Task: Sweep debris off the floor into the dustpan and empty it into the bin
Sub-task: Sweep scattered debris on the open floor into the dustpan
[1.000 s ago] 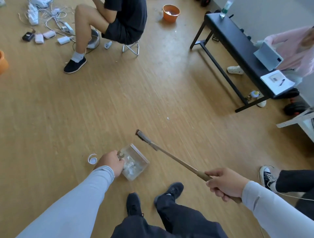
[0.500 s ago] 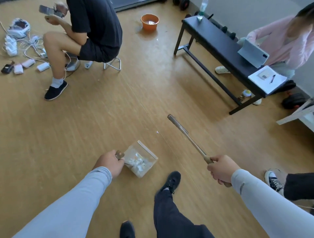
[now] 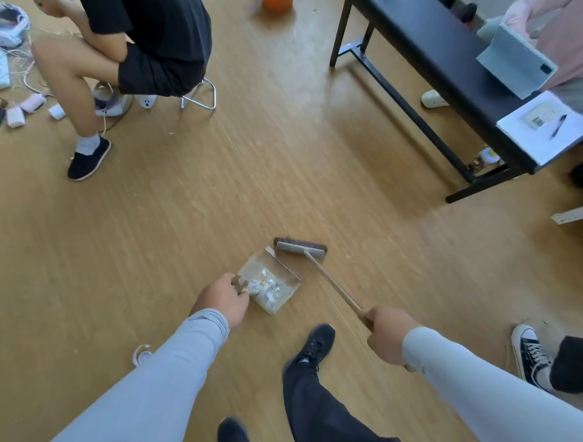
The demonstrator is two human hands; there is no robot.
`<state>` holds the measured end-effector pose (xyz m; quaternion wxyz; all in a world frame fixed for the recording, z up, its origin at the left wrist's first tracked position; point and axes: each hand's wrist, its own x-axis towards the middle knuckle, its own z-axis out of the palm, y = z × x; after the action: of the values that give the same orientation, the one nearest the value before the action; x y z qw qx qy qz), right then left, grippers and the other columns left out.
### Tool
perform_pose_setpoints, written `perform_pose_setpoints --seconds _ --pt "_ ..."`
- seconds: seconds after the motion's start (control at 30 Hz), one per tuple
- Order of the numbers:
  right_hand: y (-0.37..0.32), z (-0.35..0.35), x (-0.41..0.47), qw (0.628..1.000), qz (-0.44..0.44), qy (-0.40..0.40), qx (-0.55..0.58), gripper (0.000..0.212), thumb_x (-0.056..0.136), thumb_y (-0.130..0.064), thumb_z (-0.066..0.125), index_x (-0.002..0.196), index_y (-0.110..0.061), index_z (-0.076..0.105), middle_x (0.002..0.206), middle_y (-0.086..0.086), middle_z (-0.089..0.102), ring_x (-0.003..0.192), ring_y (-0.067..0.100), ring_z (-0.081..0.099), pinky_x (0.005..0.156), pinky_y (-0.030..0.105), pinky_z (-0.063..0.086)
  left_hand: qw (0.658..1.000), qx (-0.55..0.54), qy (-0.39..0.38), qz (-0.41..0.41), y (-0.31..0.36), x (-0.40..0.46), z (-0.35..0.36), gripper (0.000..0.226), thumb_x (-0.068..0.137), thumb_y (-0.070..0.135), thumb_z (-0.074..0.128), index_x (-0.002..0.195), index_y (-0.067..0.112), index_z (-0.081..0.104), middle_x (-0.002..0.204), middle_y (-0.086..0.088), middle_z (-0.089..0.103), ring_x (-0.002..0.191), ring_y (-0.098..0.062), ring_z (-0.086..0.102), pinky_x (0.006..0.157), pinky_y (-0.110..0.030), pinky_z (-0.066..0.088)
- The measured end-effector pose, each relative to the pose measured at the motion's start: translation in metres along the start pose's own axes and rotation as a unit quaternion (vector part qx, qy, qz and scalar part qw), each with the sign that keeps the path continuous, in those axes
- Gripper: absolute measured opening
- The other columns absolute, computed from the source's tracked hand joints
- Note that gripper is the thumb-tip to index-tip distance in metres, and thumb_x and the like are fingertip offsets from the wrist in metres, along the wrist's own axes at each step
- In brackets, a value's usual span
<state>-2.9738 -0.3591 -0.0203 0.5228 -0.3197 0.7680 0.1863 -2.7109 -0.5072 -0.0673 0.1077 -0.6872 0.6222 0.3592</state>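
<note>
A clear plastic dustpan (image 3: 280, 271) sits low over the wooden floor at centre, with white crumpled scraps (image 3: 266, 288) inside. My left hand (image 3: 220, 298) grips its short handle at the near left corner. My right hand (image 3: 389, 334) grips the wooden stick of a broom (image 3: 331, 284). The broom's grey head (image 3: 299, 247) with dark bristles rests on the floor just beyond the pan's open far edge. An orange bin (image 3: 276, 3) shows at the top edge, far off.
A seated person on a metal stool (image 3: 202, 97) is at far left, with cables and white chargers (image 3: 28, 104) beside them. A black bench (image 3: 441, 63) with a tablet and papers stands at right. Another person's sneaker (image 3: 530, 350) is at lower right. A white ring (image 3: 140, 353) lies at lower left.
I have walked forward. The broom head has turned sideways and come down onto the floor next to the dustpan's mouth. Both hands keep their hold.
</note>
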Motion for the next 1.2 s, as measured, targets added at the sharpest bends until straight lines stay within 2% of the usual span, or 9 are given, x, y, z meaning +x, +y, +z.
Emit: perform_pose_setpoints --seconds 0.1,0.2,0.3,0.4,0.57,0.7,0.77,0.93,1.2 --pt "0.034 -0.035 -0.020 0.998 0.002 -0.018 0.059 0.041 0.089 -0.017 0.055 0.126 -0.033 0.061 0.079 0.000 0.067 0.057 0.017 0.059 0.047 0.025 0.046 1.000 -0.001 0.002 -0.011 0.001 0.006 -0.007 0.025 0.093 0.033 0.059 0.117 0.030 0.059 0.088 0.012 0.062 0.071 -0.014 0.063 0.066 -0.028 0.052" --pt "0.066 -0.059 -0.039 0.984 0.015 -0.002 0.178 0.045 0.088 -0.011 0.060 0.128 -0.031 0.060 0.060 0.005 0.057 0.040 0.016 0.044 0.041 0.023 0.035 1.000 0.005 0.005 -0.014 -0.002 0.015 -0.017 0.029 0.092 0.035 0.059 0.121 0.029 0.059 0.092 0.009 0.065 0.074 -0.016 0.065 0.072 -0.030 0.055" --pt "0.059 -0.047 -0.038 0.988 0.019 0.042 0.149 0.049 0.090 -0.017 0.059 0.133 -0.039 0.057 0.059 -0.001 0.058 0.042 0.017 0.048 0.043 0.024 0.039 1.000 0.004 -0.003 -0.019 -0.003 0.024 -0.025 0.026 0.092 0.035 0.060 0.117 0.028 0.061 0.093 0.006 0.068 0.080 -0.021 0.066 0.078 -0.034 0.057" --pt "0.027 -0.025 -0.016 0.995 0.019 0.076 0.061 0.056 0.089 -0.020 0.051 0.140 -0.044 0.051 0.085 -0.002 0.067 0.060 0.016 0.065 0.044 0.024 0.048 1.000 0.005 -0.008 -0.022 -0.003 0.027 -0.026 0.022 0.093 0.034 0.059 0.115 0.029 0.062 0.089 0.006 0.065 0.076 -0.020 0.064 0.074 -0.032 0.055" --pt "-0.016 0.008 -0.010 0.999 0.023 -0.005 0.048 0.056 0.088 -0.006 0.043 0.135 -0.034 0.055 0.096 0.002 0.067 0.074 0.022 0.068 0.056 0.028 0.052 1.000 -0.002 -0.008 -0.014 -0.007 0.019 -0.016 0.021 0.095 0.035 0.058 0.115 0.028 0.063 0.086 0.008 0.062 0.074 -0.017 0.061 0.068 -0.030 0.048" --pt "0.019 -0.015 -0.043 0.986 0.036 -0.059 0.149 0.045 0.087 -0.017 0.056 0.122 -0.044 0.062 0.072 0.001 0.062 0.049 0.017 0.050 0.048 0.026 0.041 1.000 -0.013 -0.026 0.003 -0.008 0.015 -0.022 0.029 0.097 0.035 0.058 0.123 0.023 0.063 0.105 0.000 0.067 0.085 -0.023 0.057 0.077 -0.032 0.047" --pt "0.046 -0.027 -0.065 0.974 0.050 -0.063 0.213 0.046 0.081 -0.021 0.060 0.119 -0.046 0.060 0.064 0.004 0.059 0.043 0.018 0.042 0.052 0.029 0.035 0.999 -0.012 -0.033 0.015 -0.006 0.015 -0.031 0.029 0.096 0.034 0.058 0.122 0.022 0.064 0.112 -0.002 0.068 0.086 -0.023 0.056 0.079 -0.032 0.048" --pt "0.082 0.000 -0.099 0.943 0.074 -0.025 0.323 0.043 0.086 -0.018 0.060 0.126 -0.033 0.055 0.063 0.010 0.057 0.042 0.020 0.040 0.049 0.028 0.035 0.998 0.014 -0.029 0.061 0.005 0.018 -0.058 0.022 0.095 0.032 0.060 0.113 0.021 0.067 0.095 0.003 0.063 0.084 -0.023 0.057 0.078 -0.031 0.046" --pt "0.096 0.039 -0.076 0.816 0.181 0.072 0.545 0.022 0.095 -0.008 0.049 0.108 -0.019 0.063 0.058 0.010 0.049 0.041 0.018 0.040 0.043 0.020 0.032 0.991 0.046 -0.027 0.121 0.038 0.030 -0.092 0.019 0.089 0.037 0.063 0.101 0.024 0.068 0.098 0.001 0.070 0.087 -0.025 0.064 0.079 -0.033 0.052"
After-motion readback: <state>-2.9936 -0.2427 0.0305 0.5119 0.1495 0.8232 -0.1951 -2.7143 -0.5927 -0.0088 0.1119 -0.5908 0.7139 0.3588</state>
